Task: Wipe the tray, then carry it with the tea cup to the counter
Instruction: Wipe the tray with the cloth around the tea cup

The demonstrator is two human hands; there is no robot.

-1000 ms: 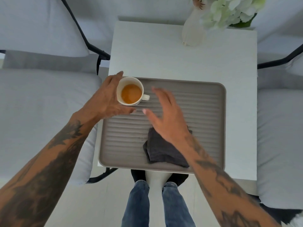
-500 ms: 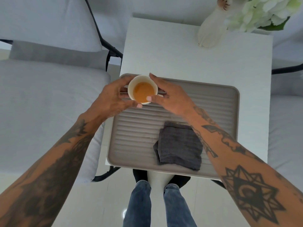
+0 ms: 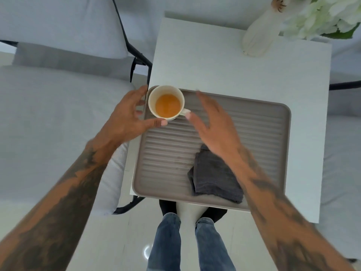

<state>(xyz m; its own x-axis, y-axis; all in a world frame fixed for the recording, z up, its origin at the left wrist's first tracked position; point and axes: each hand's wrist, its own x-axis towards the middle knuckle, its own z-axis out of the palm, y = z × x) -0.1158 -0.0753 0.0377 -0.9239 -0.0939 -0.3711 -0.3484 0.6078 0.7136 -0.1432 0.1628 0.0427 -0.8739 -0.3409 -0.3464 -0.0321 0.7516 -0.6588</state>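
Observation:
A grey ribbed tray (image 3: 254,133) lies on a white side table (image 3: 224,61). A white tea cup (image 3: 167,105) with amber tea stands upright in the tray's far left corner, handle pointing right. My left hand (image 3: 127,118) curls loosely around the cup's left side with fingers spread; its thumb tip lies by the cup's base. To the right of the cup hovers my right hand (image 3: 216,126), blurred, fingers apart, thumb near the handle. A folded dark grey cloth (image 3: 213,177) rests on the tray's near part, partly under my right forearm.
A white vase (image 3: 257,34) with white flowers (image 3: 320,16) stands at the table's far right corner. A grey cushioned seat (image 3: 48,114) with a black frame is on the left, another seat (image 3: 343,153) on the right. My legs stand at the table's near edge.
Half a second ago both hands were closed around the cup at the tray's far left. Now both have opened and drawn slightly away, the right hand moving right.

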